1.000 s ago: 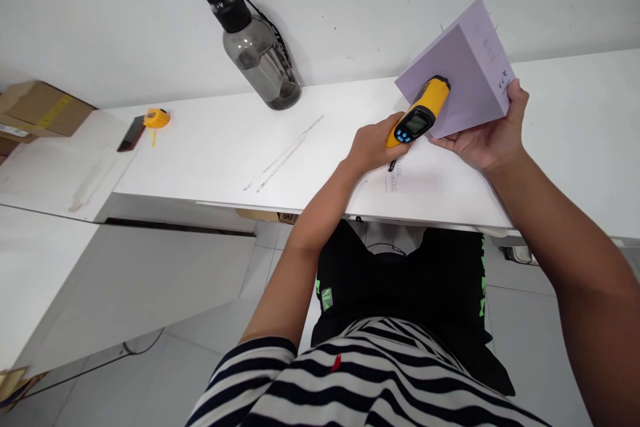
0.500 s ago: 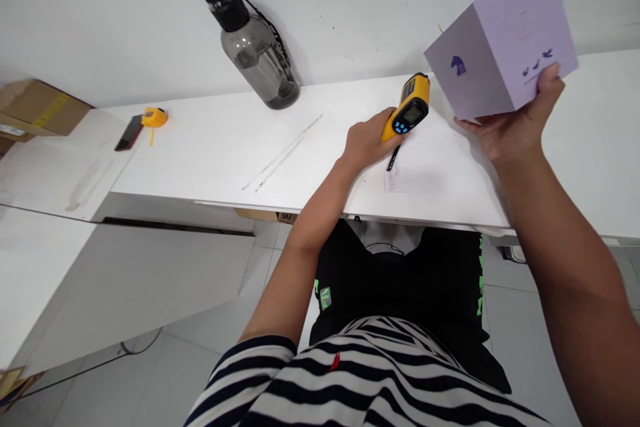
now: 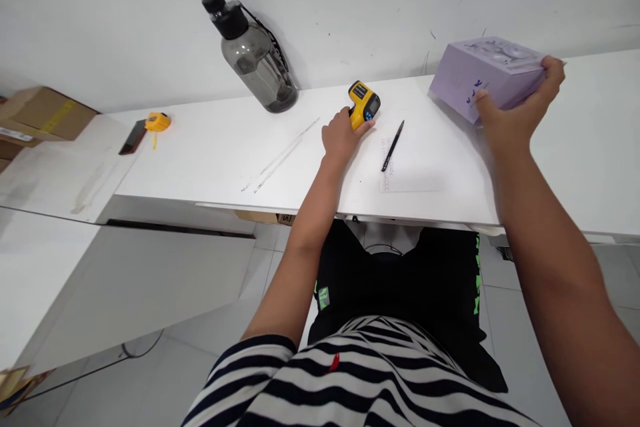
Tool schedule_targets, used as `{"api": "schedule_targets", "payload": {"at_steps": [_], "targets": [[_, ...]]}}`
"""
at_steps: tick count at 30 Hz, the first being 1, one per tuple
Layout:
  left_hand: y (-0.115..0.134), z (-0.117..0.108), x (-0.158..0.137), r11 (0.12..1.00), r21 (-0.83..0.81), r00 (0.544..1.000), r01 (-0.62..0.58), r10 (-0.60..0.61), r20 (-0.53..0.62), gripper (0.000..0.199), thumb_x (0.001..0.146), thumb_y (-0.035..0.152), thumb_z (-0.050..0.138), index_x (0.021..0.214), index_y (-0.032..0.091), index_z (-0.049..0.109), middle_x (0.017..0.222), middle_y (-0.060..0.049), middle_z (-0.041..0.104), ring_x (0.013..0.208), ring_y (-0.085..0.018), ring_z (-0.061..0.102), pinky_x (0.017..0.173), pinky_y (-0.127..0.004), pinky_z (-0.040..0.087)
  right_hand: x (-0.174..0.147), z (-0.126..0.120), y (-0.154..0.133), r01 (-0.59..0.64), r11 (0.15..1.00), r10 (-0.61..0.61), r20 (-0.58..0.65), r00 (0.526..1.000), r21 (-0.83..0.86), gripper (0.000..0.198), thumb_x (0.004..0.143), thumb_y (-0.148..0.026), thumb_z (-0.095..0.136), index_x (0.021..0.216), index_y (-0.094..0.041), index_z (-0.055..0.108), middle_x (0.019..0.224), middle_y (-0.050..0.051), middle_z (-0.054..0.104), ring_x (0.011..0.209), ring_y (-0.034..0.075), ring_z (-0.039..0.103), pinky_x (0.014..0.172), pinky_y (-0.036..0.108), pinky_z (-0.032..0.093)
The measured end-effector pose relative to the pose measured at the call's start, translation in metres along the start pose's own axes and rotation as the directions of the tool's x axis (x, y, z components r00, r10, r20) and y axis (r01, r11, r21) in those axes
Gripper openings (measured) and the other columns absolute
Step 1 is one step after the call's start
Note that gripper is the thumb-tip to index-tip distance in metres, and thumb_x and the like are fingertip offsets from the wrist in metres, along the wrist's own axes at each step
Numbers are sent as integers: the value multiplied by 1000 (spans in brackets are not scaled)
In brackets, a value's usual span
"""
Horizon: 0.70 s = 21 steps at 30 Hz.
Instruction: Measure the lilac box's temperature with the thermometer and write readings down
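My left hand (image 3: 343, 136) is closed around the handle of a yellow and black infrared thermometer (image 3: 364, 104), low over the white desk. Its small screen and blue buttons face up toward me. In my right hand (image 3: 517, 107) is a light purple box (image 3: 463, 77), gripped across its near side with fingers and thumb spread around it. A grey picture shows on the box's top face, and small dark purple marks on its side. Between the hands, a black pen (image 3: 393, 145) lies across a sheet of paper (image 3: 415, 177) with handwriting along its left edge.
A grey water bottle (image 3: 260, 67) with a black cap stands against the wall. Farther left lie a yellow tape measure (image 3: 158, 121) and a dark flat block (image 3: 133, 137). Cardboard boxes (image 3: 55, 113) are at the far left. The desk's front edge runs just before my lap.
My left hand has moved left with the thermometer, uncovering the pen. My right hand has lowered and turned the purple box, so its picture face now shows.
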<state>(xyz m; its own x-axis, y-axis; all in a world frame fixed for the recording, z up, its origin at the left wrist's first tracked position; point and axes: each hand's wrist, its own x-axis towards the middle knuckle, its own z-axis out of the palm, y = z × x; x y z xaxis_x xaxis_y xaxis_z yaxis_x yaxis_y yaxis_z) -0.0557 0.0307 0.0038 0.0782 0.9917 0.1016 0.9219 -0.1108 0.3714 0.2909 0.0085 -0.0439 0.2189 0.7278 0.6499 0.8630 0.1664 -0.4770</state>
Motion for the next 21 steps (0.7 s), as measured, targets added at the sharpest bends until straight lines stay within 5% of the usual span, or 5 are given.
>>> {"api": "schedule_targets", "payload": {"at_steps": [3,9,14,18,21], "targets": [[5,1,-4,1000,14,1000,-10,10,7,60,93,69,56,133,25,56,129,-11,69,114,-31,64,90,-42,48,-3,-2,-10,-174,985,173,-102,980,-1,89,81,-46,71,151,-15,25,145,28,33,140,41,35,111,57,32],[12,2,-9,997,70,998,-33,29,47,62,92,67,59,136,24,55,128,-13,68,116,-31,63,90,-40,48,-10,2,-23,-303,952,303,-21,953,-29,93,75,-51,80,146,-16,30,148,32,30,138,39,36,107,52,37],[11,4,-10,993,100,997,-69,65,42,59,92,67,58,132,24,57,129,-12,67,117,-30,62,92,-40,48,-11,1,-35,-387,914,390,3,921,-126,116,63,-47,93,151,-9,28,157,41,19,148,50,20,111,67,26],[12,4,-11,991,114,997,-68,63,52,58,92,67,59,133,25,57,130,-12,66,117,-30,61,93,-40,48,-21,-11,-70,-36,971,52,60,997,-236,80,88,-52,70,153,-15,40,166,32,18,154,53,7,110,78,16],[12,5,-12,990,111,996,-82,77,46,57,92,65,61,131,25,57,130,-13,64,118,-31,60,94,-40,48,-32,-14,-105,347,926,-284,335,899,-149,49,100,-44,49,145,-25,56,168,17,28,158,46,10,118,72,15]]}}
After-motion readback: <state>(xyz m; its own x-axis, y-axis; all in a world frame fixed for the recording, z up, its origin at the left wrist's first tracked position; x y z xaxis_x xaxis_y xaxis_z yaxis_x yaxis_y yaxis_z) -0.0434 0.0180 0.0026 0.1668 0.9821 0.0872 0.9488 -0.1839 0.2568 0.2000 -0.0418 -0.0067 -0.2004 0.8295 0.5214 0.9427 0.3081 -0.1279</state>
